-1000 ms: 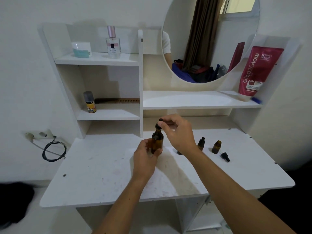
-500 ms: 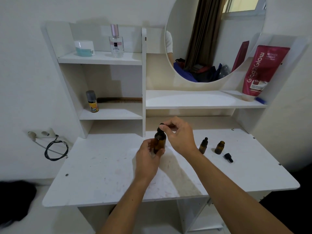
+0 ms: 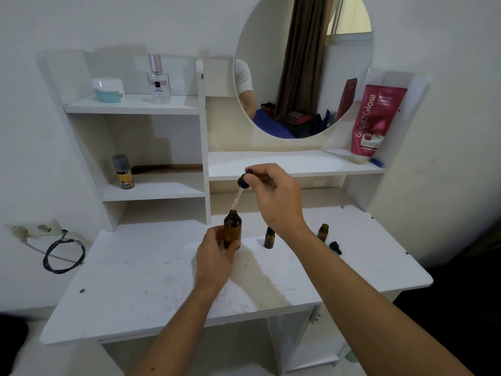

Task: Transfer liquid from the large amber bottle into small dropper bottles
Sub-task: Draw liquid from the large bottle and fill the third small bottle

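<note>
My right hand (image 3: 273,196) pinches the black rubber bulb of the dropper (image 3: 242,185) between thumb and forefinger; the glass pipette hangs tilted, its tip just above the open neck of the large amber bottle (image 3: 232,229). Whether the tip touches the rim, I cannot tell. My left hand (image 3: 215,256) grips the lower body of that bottle, fingers curled round it, the bottle upright on the white table (image 3: 141,280).

Taking the large amber bottle as reference: just to its right stands a small dropper bottle (image 3: 269,238), capped and upright. Further right, past my right forearm, stands a second small bottle (image 3: 323,232), uncapped, with a loose black dropper cap (image 3: 335,247) lying just beside it. Up and left of the reference, on the lower shelf, stands a yellow-labelled container (image 3: 123,172).
</note>
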Demonstrator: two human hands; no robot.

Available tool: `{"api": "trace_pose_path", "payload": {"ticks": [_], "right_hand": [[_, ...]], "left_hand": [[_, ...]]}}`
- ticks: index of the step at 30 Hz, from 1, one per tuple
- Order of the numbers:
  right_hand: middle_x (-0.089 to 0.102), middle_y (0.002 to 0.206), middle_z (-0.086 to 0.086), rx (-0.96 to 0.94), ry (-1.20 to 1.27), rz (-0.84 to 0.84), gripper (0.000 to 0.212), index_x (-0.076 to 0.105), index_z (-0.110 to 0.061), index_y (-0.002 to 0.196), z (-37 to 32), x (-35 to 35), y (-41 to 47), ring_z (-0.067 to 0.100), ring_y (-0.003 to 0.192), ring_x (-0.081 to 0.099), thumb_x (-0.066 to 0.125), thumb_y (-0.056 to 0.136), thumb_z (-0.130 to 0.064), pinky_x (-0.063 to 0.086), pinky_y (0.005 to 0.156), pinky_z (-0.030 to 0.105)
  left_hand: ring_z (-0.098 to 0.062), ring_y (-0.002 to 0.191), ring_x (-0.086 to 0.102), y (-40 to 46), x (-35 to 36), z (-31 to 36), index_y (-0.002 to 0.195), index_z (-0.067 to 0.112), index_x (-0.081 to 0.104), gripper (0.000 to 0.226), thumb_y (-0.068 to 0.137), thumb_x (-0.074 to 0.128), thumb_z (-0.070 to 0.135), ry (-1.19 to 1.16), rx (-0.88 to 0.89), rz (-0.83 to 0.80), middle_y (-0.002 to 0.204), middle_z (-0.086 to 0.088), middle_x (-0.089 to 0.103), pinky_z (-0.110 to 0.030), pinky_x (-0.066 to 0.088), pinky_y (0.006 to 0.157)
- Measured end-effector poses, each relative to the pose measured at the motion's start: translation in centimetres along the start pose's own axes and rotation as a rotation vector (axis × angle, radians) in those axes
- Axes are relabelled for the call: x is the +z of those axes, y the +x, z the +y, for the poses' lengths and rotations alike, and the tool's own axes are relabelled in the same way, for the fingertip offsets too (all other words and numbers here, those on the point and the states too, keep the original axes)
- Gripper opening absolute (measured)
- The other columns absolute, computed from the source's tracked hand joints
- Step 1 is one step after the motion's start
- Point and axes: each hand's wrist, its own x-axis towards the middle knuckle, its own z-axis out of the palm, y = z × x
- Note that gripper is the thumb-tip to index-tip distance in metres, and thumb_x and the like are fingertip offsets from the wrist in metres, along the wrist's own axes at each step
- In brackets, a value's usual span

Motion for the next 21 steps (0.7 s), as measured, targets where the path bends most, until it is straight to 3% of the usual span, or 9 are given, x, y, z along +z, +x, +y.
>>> {"api": "trace_pose_path", "payload": {"ticks": [5, 10, 13, 18, 21], "right_hand": [[0.077, 0.103, -0.003, 0.009, 0.01, 0.027, 0.013, 0.075, -0.013, 0.109, 0.0, -2.2, -0.6, 0.007, 0.098, 0.073, 0.073, 0.096, -0.015, 0.058, 0.092, 0.024], [0.077, 0.103, -0.004, 0.017, 0.004, 0.079, 0.014, 0.076, -0.012, 0.108, 0.4, -5.2, -1.6, 0.009, 0.098, 0.074, 0.075, 0.094, -0.014, 0.058, 0.092, 0.023], [0.078, 0.101, -0.002, 0.016, -0.009, 0.091, 0.014, 0.075, -0.01, 0.108, 0.6, -7.1, -2.2, 0.01, 0.097, 0.074, 0.075, 0.094, -0.014, 0.058, 0.091, 0.022], [0.078, 0.1, -0.006, 0.065, -0.038, 0.115, 0.015, 0.076, -0.015, 0.108, 1.9, -11.1, -3.5, 0.007, 0.097, 0.074, 0.076, 0.094, -0.018, 0.058, 0.09, 0.022], [0.079, 0.096, -0.011, 0.098, -0.081, 0.143, 0.013, 0.075, -0.019, 0.108, 3.0, -13.8, -4.2, 0.007, 0.095, 0.075, 0.075, 0.095, -0.02, 0.06, 0.085, 0.022]], "left_hand": [[-0.018, 0.119, 0.06, -0.6, 0.1, 0.2, 0.136, 0.025, 0.05, 0.061, 0.085, 0.081, 0.037, -0.074, -0.009, 0.021, 0.134, 0.005, 0.06, -0.039, 0.05, 0.105], [-0.016, 0.1, 0.06, -2.0, 0.5, 0.8, 0.123, 0.025, 0.048, 0.064, 0.075, 0.089, 0.035, -0.105, -0.011, 0.129, 0.122, 0.002, 0.057, -0.024, 0.053, 0.086], [-0.016, 0.095, 0.06, -3.9, 2.0, 2.1, 0.118, 0.027, 0.048, 0.061, 0.074, 0.089, 0.038, -0.179, -0.018, 0.135, 0.116, 0.003, 0.057, -0.013, 0.046, 0.075], [-0.008, 0.097, 0.059, -7.3, 6.7, 5.2, 0.119, 0.03, 0.05, 0.053, 0.079, 0.085, 0.039, -0.229, 0.035, -0.056, 0.11, 0.013, 0.058, -0.012, 0.046, 0.074], [-0.002, 0.101, 0.059, -8.3, 9.5, 6.5, 0.12, 0.035, 0.052, 0.049, 0.083, 0.082, 0.04, -0.198, 0.099, -0.178, 0.111, 0.02, 0.059, -0.018, 0.052, 0.085]]}}
